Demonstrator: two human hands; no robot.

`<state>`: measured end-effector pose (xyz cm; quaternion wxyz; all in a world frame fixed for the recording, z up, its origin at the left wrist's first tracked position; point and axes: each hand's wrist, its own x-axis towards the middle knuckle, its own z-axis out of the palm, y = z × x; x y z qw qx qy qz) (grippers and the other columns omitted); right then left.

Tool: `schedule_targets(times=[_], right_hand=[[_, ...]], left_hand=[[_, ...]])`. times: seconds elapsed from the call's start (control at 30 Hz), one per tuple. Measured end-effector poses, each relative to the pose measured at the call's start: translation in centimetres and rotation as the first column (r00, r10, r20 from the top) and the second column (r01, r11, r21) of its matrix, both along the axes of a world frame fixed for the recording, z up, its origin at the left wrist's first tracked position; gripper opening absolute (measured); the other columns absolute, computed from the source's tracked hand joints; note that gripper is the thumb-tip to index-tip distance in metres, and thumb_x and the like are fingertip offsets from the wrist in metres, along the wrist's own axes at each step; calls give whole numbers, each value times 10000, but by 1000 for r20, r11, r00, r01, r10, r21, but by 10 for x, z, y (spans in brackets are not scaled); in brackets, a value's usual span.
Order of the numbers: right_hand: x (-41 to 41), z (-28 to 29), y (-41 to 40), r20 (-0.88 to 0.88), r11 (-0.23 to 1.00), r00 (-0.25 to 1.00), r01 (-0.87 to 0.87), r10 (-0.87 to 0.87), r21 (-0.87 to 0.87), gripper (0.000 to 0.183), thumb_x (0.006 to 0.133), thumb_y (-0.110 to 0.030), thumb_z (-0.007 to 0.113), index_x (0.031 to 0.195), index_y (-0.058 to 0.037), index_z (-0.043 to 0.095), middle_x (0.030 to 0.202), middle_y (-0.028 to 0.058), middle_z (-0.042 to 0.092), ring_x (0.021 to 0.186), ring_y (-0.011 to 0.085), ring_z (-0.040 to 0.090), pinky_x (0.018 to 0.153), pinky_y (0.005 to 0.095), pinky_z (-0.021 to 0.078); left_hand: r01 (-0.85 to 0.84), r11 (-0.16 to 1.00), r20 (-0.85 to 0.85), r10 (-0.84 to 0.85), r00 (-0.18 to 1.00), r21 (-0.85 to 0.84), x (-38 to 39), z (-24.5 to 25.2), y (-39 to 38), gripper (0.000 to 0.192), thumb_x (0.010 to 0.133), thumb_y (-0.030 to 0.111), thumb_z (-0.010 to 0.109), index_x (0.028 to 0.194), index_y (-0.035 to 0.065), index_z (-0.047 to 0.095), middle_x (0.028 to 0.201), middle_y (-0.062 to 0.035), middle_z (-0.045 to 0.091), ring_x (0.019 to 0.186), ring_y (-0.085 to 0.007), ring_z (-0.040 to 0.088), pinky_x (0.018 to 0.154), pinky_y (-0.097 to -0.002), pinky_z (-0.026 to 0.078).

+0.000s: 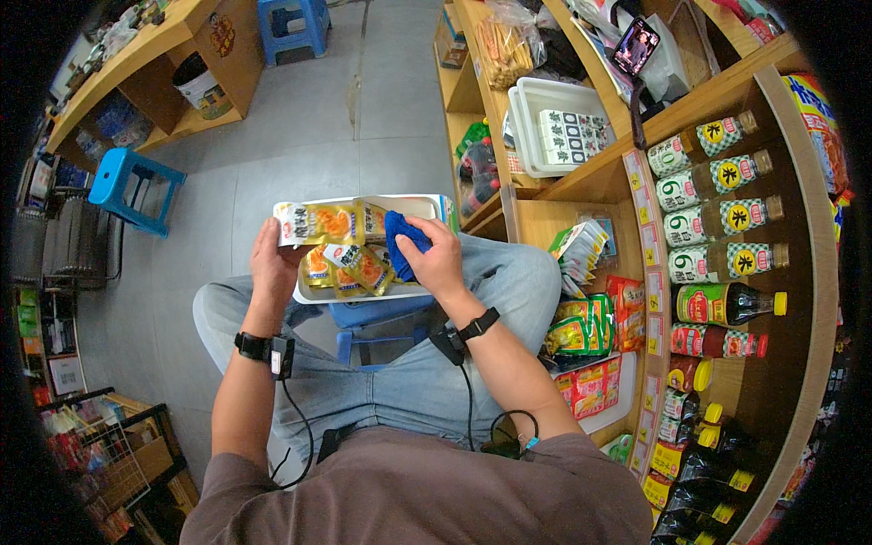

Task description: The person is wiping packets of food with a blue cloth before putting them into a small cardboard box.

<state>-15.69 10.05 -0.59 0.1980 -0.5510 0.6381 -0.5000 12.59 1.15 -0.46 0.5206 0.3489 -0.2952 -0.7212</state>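
My left hand grips the left end of a yellow-and-white foil snack packet, held over a white plastic tray. A bunched blue cloth is in my right hand, its lower end hanging over the right part of the tray. Several similar snack packets lie loosely in the tray, and another packet shows between the held one and the cloth. The tray rests in front of my knees, above a blue plastic stool.
Wooden shelving on the right holds sauce bottles, green snack packets and a white tub of mahjong tiles. A blue stool stands on the left floor. Black cables run from both wrists.
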Motion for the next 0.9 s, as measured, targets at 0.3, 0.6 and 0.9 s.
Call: schedule_targets(times=[0.3, 0.6, 0.9], right_hand=[[0, 3, 1, -4, 1000, 1000, 2, -2, 1, 353, 865, -202, 821, 1157, -14, 765, 1047, 163, 735, 963, 320, 724, 859, 384, 577], [0, 0, 1, 4, 1000, 1000, 0, 0, -4, 354, 864, -199, 816, 1160, -13, 762, 1049, 167, 730, 965, 328, 722, 860, 391, 576], [0, 0, 0, -5, 1000, 1000, -2, 2, 15, 356, 864, -212, 815, 1156, -16, 764, 1047, 165, 730, 966, 334, 721, 862, 396, 576]], left_hand=[[-17, 954, -263, 99, 960, 299, 24, -17, 24, 514, 1153, 401, 410, 1427, -19, 518, 1418, -187, 633, 1308, -333, 633, 1095, -504, 546], [176, 875, -438, 45, 898, 451, 10, -30, 45, 472, 1114, 235, 520, 1487, -45, 450, 1454, -222, 604, 1327, -346, 623, 1082, -514, 573], [188, 932, -310, -88, 947, 309, 7, -26, 47, 408, 1038, 51, 608, 1421, -46, 507, 1397, -192, 652, 1281, -304, 660, 1110, -450, 562]])
